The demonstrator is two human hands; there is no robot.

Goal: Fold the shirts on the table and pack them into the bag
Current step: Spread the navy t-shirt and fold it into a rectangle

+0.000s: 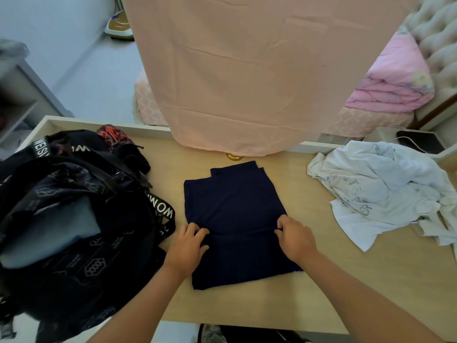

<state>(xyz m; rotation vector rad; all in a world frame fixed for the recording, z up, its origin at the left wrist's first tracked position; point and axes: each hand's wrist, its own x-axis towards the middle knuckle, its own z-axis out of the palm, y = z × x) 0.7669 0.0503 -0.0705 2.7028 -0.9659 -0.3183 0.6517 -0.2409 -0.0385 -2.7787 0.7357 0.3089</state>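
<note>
A navy blue shirt [232, 204] lies partly folded in the middle of the wooden table [371, 280]. My left hand [186, 246] pinches its left edge at a crosswise fold line, and my right hand [295, 240] pinches the right edge at the same line. A crumpled white shirt [385, 191] with grey print lies at the table's right. The black backpack [74, 238] stands open at the left with a light blue folded garment [57, 233] inside it.
A peach cloth [259, 70] hangs over the table's far edge, with a small gold lid [233, 157] just below it. A red patterned item [113, 134] lies behind the backpack. A dark device with a white cable [420, 142] sits at the far right.
</note>
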